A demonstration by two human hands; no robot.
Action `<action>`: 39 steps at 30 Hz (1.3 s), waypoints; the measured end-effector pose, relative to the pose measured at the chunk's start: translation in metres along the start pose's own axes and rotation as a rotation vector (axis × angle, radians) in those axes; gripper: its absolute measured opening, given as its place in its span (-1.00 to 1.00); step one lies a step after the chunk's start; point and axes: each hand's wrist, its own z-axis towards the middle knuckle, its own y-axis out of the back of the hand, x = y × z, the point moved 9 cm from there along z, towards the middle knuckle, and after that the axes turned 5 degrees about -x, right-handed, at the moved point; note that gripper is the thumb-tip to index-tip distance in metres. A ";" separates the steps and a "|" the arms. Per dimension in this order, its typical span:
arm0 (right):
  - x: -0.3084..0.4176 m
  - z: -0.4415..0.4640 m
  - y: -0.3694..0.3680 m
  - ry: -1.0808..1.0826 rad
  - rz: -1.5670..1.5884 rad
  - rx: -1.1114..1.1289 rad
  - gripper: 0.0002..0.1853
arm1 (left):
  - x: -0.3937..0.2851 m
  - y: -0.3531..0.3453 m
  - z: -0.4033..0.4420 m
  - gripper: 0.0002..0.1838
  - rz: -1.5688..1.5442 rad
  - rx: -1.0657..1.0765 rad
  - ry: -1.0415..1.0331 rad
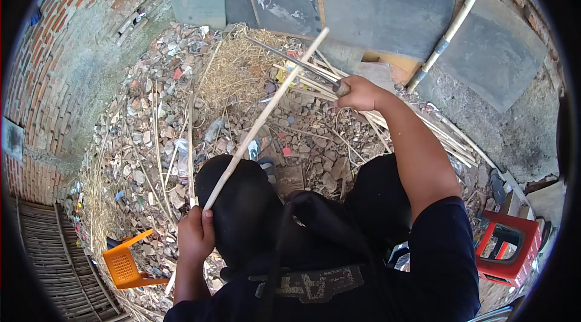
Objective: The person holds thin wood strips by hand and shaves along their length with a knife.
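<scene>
My left hand (pixel 196 232) is closed around the lower end of a pale bamboo strip (pixel 260 121), which slants up and away across my left knee. In my right hand (pixel 358 93) is the handle of a long knife (pixel 290 58), its narrow dark blade pointing to the far left. The blade and the strip cross near the strip's upper end; whether they touch I cannot tell. Beyond them lies a heap of thin curly shavings (pixel 242 71). Several more pale strips (pixel 445 134) lie on the ground beneath and beyond my right forearm.
Broken stone and brick rubble (pixel 327 165) covers the ground. An orange plastic chair (pixel 124 264) is at the lower left, a red plastic stool (pixel 508 248) at the lower right. A brick wall (pixel 66 68) stands left; grey panels (pixel 387 10) and a pole (pixel 451 29) stand ahead.
</scene>
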 end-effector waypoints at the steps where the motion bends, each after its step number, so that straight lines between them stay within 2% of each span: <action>1: -0.011 0.004 0.001 -0.071 -0.020 0.002 -0.48 | -0.002 0.001 0.001 -0.55 0.008 0.014 0.014; 2: -0.021 0.005 -0.007 -0.133 0.046 -0.012 -0.49 | -0.007 0.005 0.001 -0.55 0.016 0.033 0.028; 5: 0.023 -0.009 -0.003 -0.022 -0.025 -0.037 -0.56 | -0.010 0.005 0.002 -0.56 0.006 0.061 0.024; 6: 0.042 -0.012 -0.002 0.135 -0.127 -0.109 -0.71 | -0.010 0.004 0.002 -0.56 -0.002 0.060 0.016; 9: 0.069 -0.021 -0.012 0.251 -0.408 -0.116 -0.72 | -0.012 0.005 0.004 -0.57 0.026 0.066 -0.004; 10: 0.061 -0.015 -0.011 0.142 -0.274 -0.021 -0.68 | -0.008 0.004 0.004 -0.57 0.021 0.044 -0.006; 11: 0.041 -0.006 -0.005 0.164 -0.170 -0.116 -0.64 | -0.001 -0.001 0.002 -0.58 0.015 0.025 -0.006; 13: -0.007 0.015 0.008 -0.089 -0.020 -0.179 -0.54 | -0.001 0.000 0.002 -0.58 0.049 -0.012 -0.017; 16: -0.008 0.007 0.016 -0.064 -0.137 -0.291 -0.53 | -0.014 0.013 0.000 -0.61 0.165 0.005 -0.002; 23: 0.054 -0.025 -0.005 0.180 -0.256 -0.014 -0.71 | -0.010 0.006 -0.009 -0.58 0.007 0.108 0.039; 24: 0.045 -0.022 -0.003 0.139 -0.125 0.025 -0.70 | -0.006 0.004 -0.011 -0.57 -0.019 0.110 0.060; 27: 0.004 -0.001 0.014 -0.019 0.042 -0.167 -0.69 | -0.007 0.004 -0.014 -0.57 -0.032 0.068 0.063; 28: 0.007 -0.002 0.015 0.010 -0.026 -0.208 -0.68 | -0.008 0.005 -0.015 -0.57 -0.020 0.058 0.053; 32: 0.050 -0.017 -0.003 0.125 -0.219 -0.069 -0.71 | -0.010 0.007 -0.012 -0.56 0.064 0.054 0.000; 35: 0.068 -0.023 -0.013 0.185 -0.200 0.034 -0.72 | -0.003 0.002 -0.011 -0.55 0.103 0.037 -0.005; 39: -0.004 0.004 0.018 -0.062 -0.003 -0.233 -0.66 | -0.005 0.003 -0.013 -0.53 0.120 0.002 -0.016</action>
